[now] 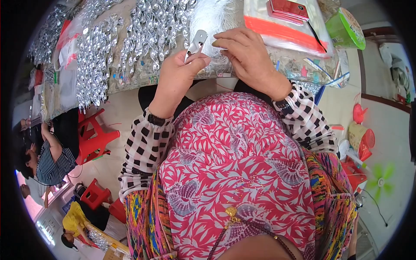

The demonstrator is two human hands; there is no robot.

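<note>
My left hand [177, 78] is closed round a small silver metal tool [199, 38] with a rounded, holed head, much like a hand punch or pliers. The tool points up over a bundle of fine white threads [215, 15] on the table. Close by on the right, my right hand [251, 58] has its fingers bent together, their tips pointing toward the tool. Anything between those fingertips is too small or hidden to make out. Strands of shiny silver twisted pieces [154, 28] lie left of the threads, and more silver strands [93, 65] hang over the table edge.
Clear plastic bags with a red-orange band [277, 31] lie at the right, under a red case [289, 9]. A green tub [346, 28] stands beside them. Red stools [96, 134] and other people [54, 162] are off to the left. A green fan [381, 181] is at the right.
</note>
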